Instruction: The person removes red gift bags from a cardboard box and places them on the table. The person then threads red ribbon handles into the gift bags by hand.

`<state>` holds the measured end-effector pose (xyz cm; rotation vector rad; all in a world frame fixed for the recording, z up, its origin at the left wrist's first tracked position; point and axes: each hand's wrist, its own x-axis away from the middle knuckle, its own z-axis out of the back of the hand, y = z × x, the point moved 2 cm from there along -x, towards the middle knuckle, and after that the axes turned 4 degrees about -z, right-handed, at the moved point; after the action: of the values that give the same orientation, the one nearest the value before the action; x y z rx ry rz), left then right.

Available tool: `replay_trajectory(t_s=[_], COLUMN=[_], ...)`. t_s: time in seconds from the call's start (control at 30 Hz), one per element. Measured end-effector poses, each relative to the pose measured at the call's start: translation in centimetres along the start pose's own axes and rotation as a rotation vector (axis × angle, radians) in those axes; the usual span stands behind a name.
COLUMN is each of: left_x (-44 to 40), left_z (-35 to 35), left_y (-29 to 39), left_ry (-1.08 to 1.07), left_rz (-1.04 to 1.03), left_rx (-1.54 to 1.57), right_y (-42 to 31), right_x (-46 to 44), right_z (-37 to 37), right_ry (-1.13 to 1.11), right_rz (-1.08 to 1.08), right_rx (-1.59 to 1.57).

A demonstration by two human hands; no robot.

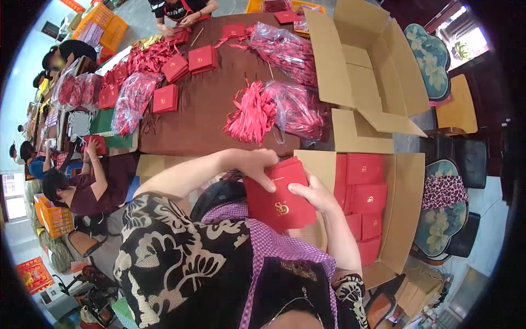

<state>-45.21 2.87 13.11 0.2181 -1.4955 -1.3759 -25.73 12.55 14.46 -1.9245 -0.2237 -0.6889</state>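
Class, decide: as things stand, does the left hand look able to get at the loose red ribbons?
Probably yes: the ribbons lie just beyond the left hand, with nothing visibly between, though it would likely have to leave the red stack.

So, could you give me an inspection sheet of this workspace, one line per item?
Surface: brown table, bare patches showing between piles.
Job's things: red packets with gold marks in hand; more in small stacks on the table and in the near carton.
Clutter: loose red ribbons beside a filled clear bag; another open carton at the table's far right.
Grip: left hand and right hand both hold the packets, thumbs on top.
Cables: nothing seen on the table; a thin line on the right wall may be one, cannot tell.
Surroundings: co-worker across the table, others at left; flower-patterned chair at right.
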Motion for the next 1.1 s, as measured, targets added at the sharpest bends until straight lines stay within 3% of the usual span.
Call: replay_trajectory(t_s=[0.07, 0.13, 0.2, 0.27, 0.4, 0.47, 0.5, 0.53, 0.6, 0.63, 0.7, 0.73, 0.8, 0.87, 0.9, 0.93, 1.1], left_x=[0.5, 0.9, 1.8, 2.1, 2.8, 4.1, 4.6, 4.7, 5.6, 5.6, 5.4, 4.6, 5.5, 4.8, 4.6, 4.5, 4.3], left_z=[1.0, 2.9, 4.0, 5.3, 9.2, 11.0, 11.7, 12.3, 12.5, 12.6, 12.7, 12.2, 13.7, 13.3, 12.6, 13.3, 14.8], left_y=[0.1, 0.5, 1.0, -0.5, -3.6, -6.7, -7.9, -11.1, -16.9, -19.6, -26.5, -33.0, -34.6, -42.4, -46.4, -46.8, -54.2], left_ry=[0.415, 0.429, 0.016, -0.003, 0.230, 0.390, 0.506, 0.631, 0.931, 0.938, 1.243, 1.402, 1.702, 1.976, 1.935, 2.151, 2.291], left_rz=[-0.323, -0.386, -0.280, -0.238, -0.254, -0.212, -0.286, -0.376, -0.347, -0.350, -0.486, -0.423, -0.417, -0.477, -0.641, -0.616, -0.711], left_rx=[-0.508, -0.485, 0.706, 0.817, 0.966, 1.203, 1.322, 1.385, 1.560, 1.564, 1.958, 2.041, 2.049, 1.956, 2.078, 1.969, 2.009], right_y=[-1.0, -3.0, -5.4, -7.6, -9.3, -11.4, -10.6, -9.8, -8.4, -7.4, -3.3, -1.5, 2.4, 5.5, 6.1, 7.3, 10.8], right_x=[-1.2, -2.3, -3.5, -5.2, -12.9, -16.0, -18.0, -19.8, -21.8, -22.1, -23.3, -23.3, -23.6, -23.5, -22.9, -22.6, -20.5], right_z=[0.3, 0.2, 0.2, 0.0, 3.3, 4.0, 5.2, 6.5, 7.2, 7.2, 7.8, 7.6, 7.3, 6.9, 6.4, 6.4, 6.2], right_ry=[-0.046, -0.035, -0.046, -0.080, -0.217, -0.236, -0.224, -0.100, 0.023, 0.032, 0.014, 0.032, 0.061, 0.087, 0.108, 0.123, 0.161], right_rz=[0.005, 0.024, 0.097, 0.060, 0.155, 0.156, 0.107, 0.089, 0.098, 0.098, -0.022, -0.076, -0.209, -0.323, -0.334, -0.392, -0.480], right_rx=[0.030, 0.053, 0.169, 0.121, 0.115, -0.092, -0.285, -0.323, -0.391, -0.431, -0.459, -0.432, -0.361, -0.332, -0.269, -0.285, -0.294])
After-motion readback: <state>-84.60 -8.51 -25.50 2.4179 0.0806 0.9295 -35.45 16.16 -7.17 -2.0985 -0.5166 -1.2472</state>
